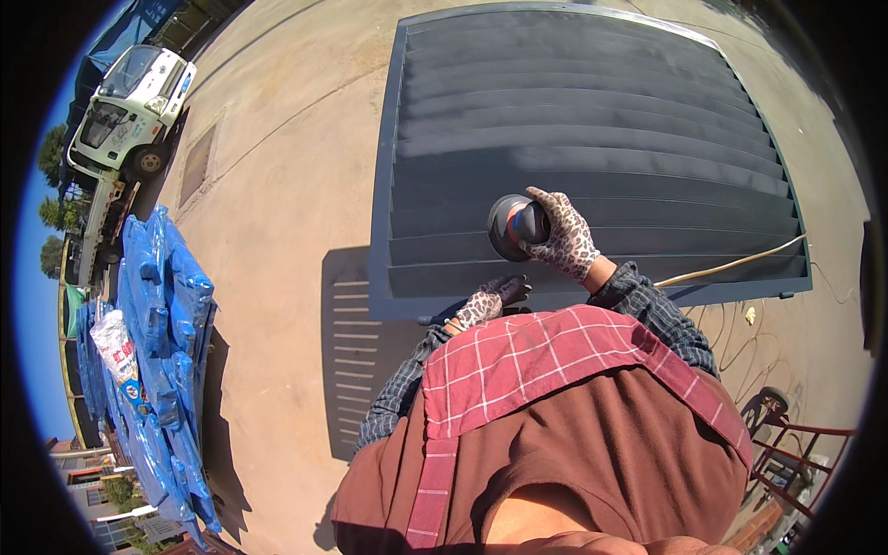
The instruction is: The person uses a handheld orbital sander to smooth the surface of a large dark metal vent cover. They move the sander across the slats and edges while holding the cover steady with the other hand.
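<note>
My right hand (pixel 565 236), in a leopard-print glove, is closed around the top of a round handheld sander (pixel 511 227) with a dark disc. The sander is over the lower slats of a large dark grey louvered metal panel (pixel 590 177). My left hand (pixel 491 300), gloved alike with dark fingertips, is by the panel's near edge, fingers reaching right; whether it touches the edge or grips anything cannot be told. A pale hose (pixel 728 261) runs from near my right forearm across the panel's right part. The panel's upper slats look paler and dusty.
Blue plastic-wrapped stacks (pixel 170 347) stand at the left, a printed white sack (pixel 118 347) on them. A white truck (pixel 132 104) is parked at the upper left. Thin hose loops (pixel 753 347) lie on the concrete at the right, near a red metal-framed cart (pixel 798 458).
</note>
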`<action>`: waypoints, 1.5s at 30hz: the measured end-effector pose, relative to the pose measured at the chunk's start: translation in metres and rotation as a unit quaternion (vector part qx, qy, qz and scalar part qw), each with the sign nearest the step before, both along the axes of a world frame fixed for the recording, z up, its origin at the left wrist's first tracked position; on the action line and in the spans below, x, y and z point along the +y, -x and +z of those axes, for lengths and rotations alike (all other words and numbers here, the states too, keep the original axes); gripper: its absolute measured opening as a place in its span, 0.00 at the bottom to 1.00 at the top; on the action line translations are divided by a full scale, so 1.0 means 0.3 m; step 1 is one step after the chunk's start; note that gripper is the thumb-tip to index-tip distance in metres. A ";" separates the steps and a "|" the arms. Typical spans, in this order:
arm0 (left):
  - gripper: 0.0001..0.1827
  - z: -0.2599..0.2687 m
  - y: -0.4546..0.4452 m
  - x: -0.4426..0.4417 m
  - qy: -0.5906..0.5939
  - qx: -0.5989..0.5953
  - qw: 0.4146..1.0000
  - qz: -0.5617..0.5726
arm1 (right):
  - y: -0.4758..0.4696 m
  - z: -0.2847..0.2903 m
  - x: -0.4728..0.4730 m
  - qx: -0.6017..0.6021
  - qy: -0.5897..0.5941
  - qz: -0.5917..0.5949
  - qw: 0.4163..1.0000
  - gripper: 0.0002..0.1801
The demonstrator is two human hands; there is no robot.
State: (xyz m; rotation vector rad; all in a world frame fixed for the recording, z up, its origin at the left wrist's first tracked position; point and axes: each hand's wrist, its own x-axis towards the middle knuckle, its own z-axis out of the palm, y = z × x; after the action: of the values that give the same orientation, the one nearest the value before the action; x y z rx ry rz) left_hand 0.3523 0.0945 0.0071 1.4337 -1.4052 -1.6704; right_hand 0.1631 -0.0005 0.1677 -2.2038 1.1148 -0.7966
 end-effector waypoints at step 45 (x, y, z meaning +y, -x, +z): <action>0.43 0.092 -0.507 0.147 -0.143 -0.546 0.686 0.459 | 0.515 -0.033 -0.697 0.397 0.034 0.009 0.917 0.32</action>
State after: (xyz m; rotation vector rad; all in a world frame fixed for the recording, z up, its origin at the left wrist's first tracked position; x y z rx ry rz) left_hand 0.5046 0.1387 0.0346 2.8804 -0.4960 -0.2597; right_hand 0.0086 -0.2095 0.1578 -2.6680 1.4219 0.1283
